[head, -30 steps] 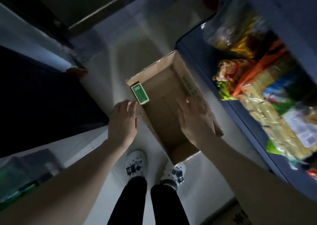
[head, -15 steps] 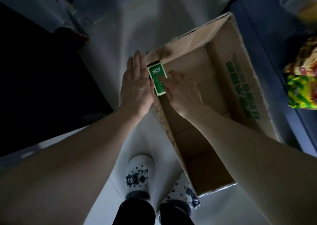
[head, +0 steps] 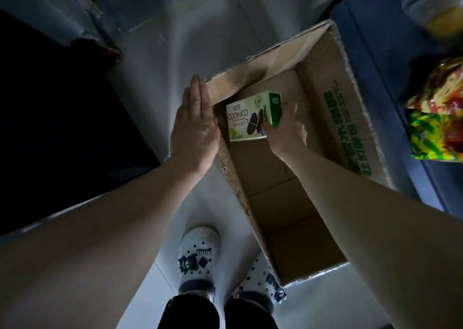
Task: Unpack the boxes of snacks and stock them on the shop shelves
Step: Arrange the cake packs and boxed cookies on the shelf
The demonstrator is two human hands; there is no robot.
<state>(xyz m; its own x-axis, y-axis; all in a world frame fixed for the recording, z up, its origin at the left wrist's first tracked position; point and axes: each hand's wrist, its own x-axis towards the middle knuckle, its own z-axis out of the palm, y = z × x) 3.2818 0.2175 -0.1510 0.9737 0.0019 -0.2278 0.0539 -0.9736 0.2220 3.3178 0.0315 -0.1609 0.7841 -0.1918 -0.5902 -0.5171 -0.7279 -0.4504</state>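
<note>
One snack box (head: 251, 118), pale with a green end panel and the word COOKICO above a picture of dark sandwich biscuits, sat in the far left corner of an open cardboard carton (head: 278, 211), its printed face turned up toward the camera. The right hand (head: 288, 129) gripped it at the green end, the thumb (head: 269, 131) laid on the lower right corner of the printed face and the fingers curled round behind; whether the box touched the carton bottom could not be told. The left hand (head: 195, 128) lay flat against the outside of the carton's left wall near the far corner, its fingers (head: 198, 95) straight and pressed together, holding nothing. The rest of the carton's bottom showed bare brown board, and green printed characters ran along its right wall. The carton stood on a pale tiled floor (head: 200, 40), with two white shoes (head: 198, 261) bearing small charms just beside its near end. To the right, a blue shelf (head: 390, 83) ran alongside the carton, carrying bright yellow, green and red snack bags (head: 436, 133) and, farther off, a clear plastic bag (head: 431, 5), blurred.
</note>
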